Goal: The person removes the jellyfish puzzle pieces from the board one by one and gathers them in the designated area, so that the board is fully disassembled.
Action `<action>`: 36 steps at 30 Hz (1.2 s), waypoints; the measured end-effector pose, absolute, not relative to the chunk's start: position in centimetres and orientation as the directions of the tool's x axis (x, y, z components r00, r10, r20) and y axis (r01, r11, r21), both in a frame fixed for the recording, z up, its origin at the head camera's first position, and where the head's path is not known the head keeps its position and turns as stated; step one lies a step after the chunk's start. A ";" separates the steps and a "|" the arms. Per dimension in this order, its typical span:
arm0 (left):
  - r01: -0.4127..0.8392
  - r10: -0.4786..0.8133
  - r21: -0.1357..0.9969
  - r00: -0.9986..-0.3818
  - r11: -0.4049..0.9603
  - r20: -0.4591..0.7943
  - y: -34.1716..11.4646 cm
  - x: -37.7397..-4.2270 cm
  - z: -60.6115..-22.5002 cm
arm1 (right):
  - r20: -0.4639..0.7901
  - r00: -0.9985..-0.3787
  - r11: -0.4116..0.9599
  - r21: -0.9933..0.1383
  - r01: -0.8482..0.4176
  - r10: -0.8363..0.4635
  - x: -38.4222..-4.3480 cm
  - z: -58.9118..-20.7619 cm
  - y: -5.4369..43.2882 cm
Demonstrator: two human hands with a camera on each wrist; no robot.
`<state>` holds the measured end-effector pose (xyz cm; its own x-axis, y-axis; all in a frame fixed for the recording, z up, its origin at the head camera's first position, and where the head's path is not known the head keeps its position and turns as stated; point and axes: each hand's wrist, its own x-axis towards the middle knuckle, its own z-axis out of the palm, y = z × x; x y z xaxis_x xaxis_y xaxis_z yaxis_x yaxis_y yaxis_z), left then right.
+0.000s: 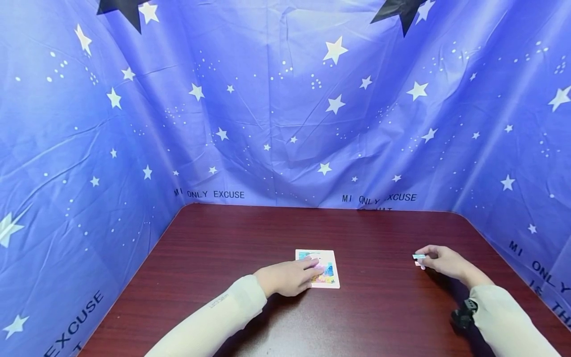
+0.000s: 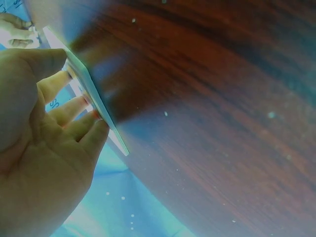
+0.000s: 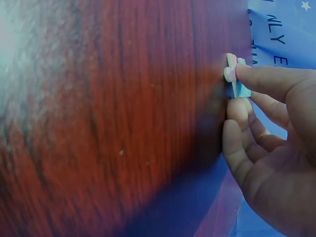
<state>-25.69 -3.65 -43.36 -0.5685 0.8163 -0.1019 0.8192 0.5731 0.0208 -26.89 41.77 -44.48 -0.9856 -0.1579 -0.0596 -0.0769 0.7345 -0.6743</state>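
Observation:
A thin square jigsaw puzzle board point(image 1: 331, 280) with a white border and a colourful picture lies flat on the table. My left hand point(image 1: 287, 276) rests on its left part, fingers spread over the picture and covering some of it. In the left wrist view, the thumb is at the edge of the board point(image 2: 94, 89). Well to the right, my right hand point(image 1: 446, 261) pinches a small pink and light-blue jigsaw piece point(image 3: 231, 73) between thumb and fingers, close above the table. Whether it is one piece or several together, I cannot tell.
The dark red wooden table point(image 1: 241, 233) has rounded far corners. A blue curtain point(image 1: 276, 119) with white stars and printed words hangs behind it and along both sides. A black device point(image 1: 465, 313) is strapped at the right wrist.

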 end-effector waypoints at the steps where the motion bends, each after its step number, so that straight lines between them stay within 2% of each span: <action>1: 0.819 0.816 0.022 -0.569 0.573 -0.101 -3.6 -25.7 -43.4 | -0.059 -0.987 0.740 -0.669 -0.074 -0.152 -26.9 -44.5 41.8; 14: 0.819 0.815 -0.003 -0.570 0.573 -0.102 -3.6 -25.6 -43.7 | -0.048 -0.992 0.759 -0.648 -0.057 -0.116 -26.6 -44.8 41.5; 28: 0.815 0.819 0.086 -0.566 0.573 -0.090 -3.7 -25.7 -43.8 | -0.078 -0.988 0.695 -0.718 -0.036 -0.132 -26.4 -44.4 41.7; 36: 0.817 0.821 0.081 -0.568 0.570 -0.055 -3.9 -25.9 -43.8 | -0.027 -0.984 0.713 -0.692 -0.109 -0.177 -26.7 -43.8 40.3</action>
